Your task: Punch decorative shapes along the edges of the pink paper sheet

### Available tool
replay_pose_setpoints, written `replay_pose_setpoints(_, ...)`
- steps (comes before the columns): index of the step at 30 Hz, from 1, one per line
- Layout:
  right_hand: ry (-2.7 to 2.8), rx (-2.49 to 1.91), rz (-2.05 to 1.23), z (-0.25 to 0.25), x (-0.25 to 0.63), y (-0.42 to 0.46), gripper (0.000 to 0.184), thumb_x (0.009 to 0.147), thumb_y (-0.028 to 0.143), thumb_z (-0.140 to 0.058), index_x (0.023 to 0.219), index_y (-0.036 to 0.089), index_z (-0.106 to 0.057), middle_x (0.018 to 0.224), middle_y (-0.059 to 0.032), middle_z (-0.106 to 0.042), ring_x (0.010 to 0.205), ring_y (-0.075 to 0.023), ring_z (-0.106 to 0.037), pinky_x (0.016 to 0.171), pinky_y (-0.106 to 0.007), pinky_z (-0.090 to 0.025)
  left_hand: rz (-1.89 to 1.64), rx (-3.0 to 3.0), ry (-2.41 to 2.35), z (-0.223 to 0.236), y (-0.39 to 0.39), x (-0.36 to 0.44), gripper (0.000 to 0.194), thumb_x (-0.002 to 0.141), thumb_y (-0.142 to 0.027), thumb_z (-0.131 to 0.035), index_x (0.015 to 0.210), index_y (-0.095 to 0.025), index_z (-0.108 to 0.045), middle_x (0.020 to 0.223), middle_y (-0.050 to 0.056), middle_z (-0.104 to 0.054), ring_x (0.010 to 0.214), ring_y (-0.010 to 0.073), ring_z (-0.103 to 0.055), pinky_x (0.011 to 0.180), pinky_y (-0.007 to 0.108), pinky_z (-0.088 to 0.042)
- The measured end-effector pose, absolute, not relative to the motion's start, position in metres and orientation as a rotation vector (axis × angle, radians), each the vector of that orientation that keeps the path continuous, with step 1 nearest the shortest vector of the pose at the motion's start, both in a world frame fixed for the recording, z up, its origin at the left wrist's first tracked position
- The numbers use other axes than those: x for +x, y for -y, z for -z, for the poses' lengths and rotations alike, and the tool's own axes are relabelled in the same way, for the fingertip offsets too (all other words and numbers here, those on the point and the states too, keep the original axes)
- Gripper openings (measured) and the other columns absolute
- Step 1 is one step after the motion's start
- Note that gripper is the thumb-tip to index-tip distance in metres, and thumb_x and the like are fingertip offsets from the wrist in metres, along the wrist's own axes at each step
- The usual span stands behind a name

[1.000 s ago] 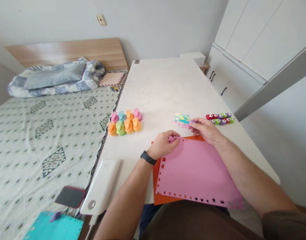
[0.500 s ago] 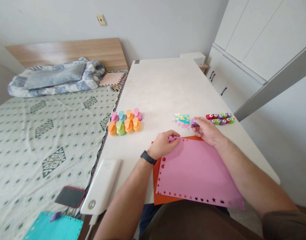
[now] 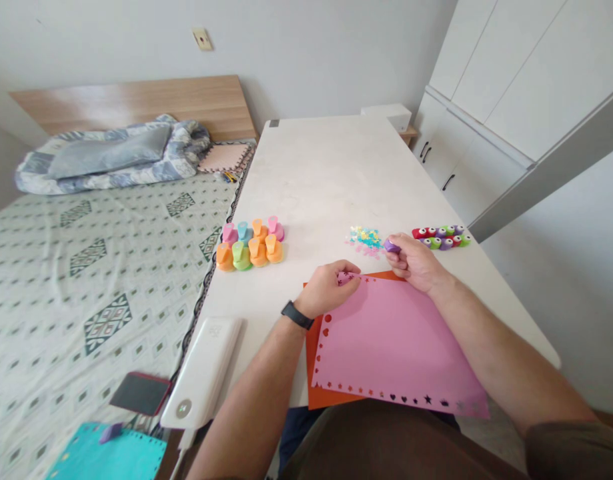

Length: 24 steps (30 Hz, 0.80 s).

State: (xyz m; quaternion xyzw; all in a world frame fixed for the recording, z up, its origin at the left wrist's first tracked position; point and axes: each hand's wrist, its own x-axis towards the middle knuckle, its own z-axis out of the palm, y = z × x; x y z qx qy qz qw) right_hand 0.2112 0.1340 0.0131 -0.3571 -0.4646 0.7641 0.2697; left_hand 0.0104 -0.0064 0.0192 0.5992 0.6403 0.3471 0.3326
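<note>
In my right hand [image 3: 411, 261] is a small purple craft punch [image 3: 391, 246], gripped between thumb and fingers beside a pile of tiny paper cut-outs [image 3: 366, 238] in yellow, blue and pink. My left hand [image 3: 331, 288] is closed at the upper left corner of a pink paper sheet [image 3: 396, 340], fingers over its far edge and thumb on top. Star, heart and other shaped holes run along the sheet's left and near edges, and part of its far edge. Beneath it lies an orange sheet [image 3: 313, 360], showing at the left and far sides.
Several large punches [image 3: 250, 247] stand in two rows at the left. Small punches [image 3: 441, 238] stand in rows at the right. A white power bank [image 3: 203, 373] lies on the table's left edge. On the bed are a phone [image 3: 141, 393] and a turquoise punched sheet [image 3: 111, 457].
My right hand has turned the purple punch slightly, so more of its side shows beside the cut-outs. The left hand and the pink sheet stay in place.
</note>
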Motion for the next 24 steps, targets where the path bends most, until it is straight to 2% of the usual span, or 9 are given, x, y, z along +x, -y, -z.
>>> replay_pose_setpoints(7,1.265,-1.012,-2.032,-0.0118,0.2108,-0.1335,0.030,0.087,0.043,-0.072,0.084,0.024,-0.048,0.059,0.0074,-0.044,0.045,-0.0069,-0.021,0.037,-0.018,-0.012,-0.911,1.569,-1.675,-0.0191,0.0061,0.0106,0.022,0.088,-0.032,-0.063,0.103,-0.021,-0.074,0.100,0.003,-0.078,0.090,0.0175,-0.072,0.082,0.027,-0.055)
replay_pose_setpoints(11,1.269,-1.024,-2.046,-0.0113,0.2095,-0.1323,0.035,0.087,0.049,-0.072,0.083,0.025,-0.047,0.061,0.0074,-0.043,0.045,-0.0069,-0.023,0.037,-0.018,-0.012,-0.908,1.569,-1.677,-0.0196,0.0064,0.0108,0.022,0.088,-0.033,-0.063,0.104,-0.021,-0.074,0.101,0.003,-0.078,0.092,0.0176,-0.071,0.083,0.027,-0.055)
replay_pose_setpoints(24,1.125,-0.982,-2.198,-0.0136,0.2088,-0.1354,0.036,0.088,0.053,-0.065,0.078,0.023,-0.049,0.062,0.0053,-0.041,0.046,-0.0083,-0.022,0.035,-0.021,-0.011,-0.899,1.564,-1.677,-0.0204,0.0064,0.0106,0.023,0.089,-0.033,-0.063,0.105,-0.021,-0.075,0.100,0.003,-0.078,0.089,0.0176,-0.071,0.081,0.027,-0.056)
